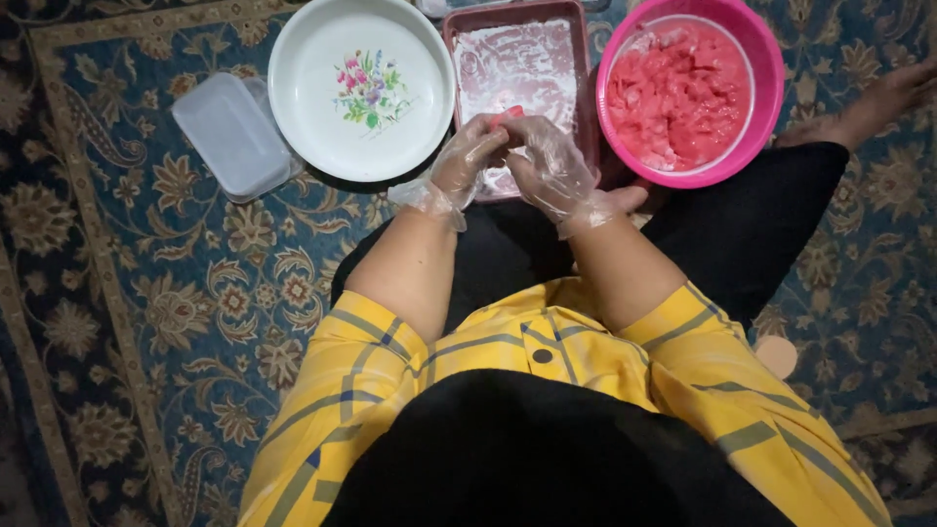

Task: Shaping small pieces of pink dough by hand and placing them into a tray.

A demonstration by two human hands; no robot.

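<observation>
Both hands work as one grip: the left hand and the right hand, each in a thin clear plastic glove, close around a small pink piece pinched between the fingertips, held just above the near end of the rectangular tray. The tray, dusted with white powder, serves as the landmark: the pink bowl of cut pink pieces sits just to its right, the white floral plate just to its left, and a clear lidded container beyond the plate. All rest on the patterned carpet. The loose gloves look likely to slip or bunch, and the soft piece could tear or drop onto the carpet rather than the tray. Powder may scatter onto the dark lap.
</observation>
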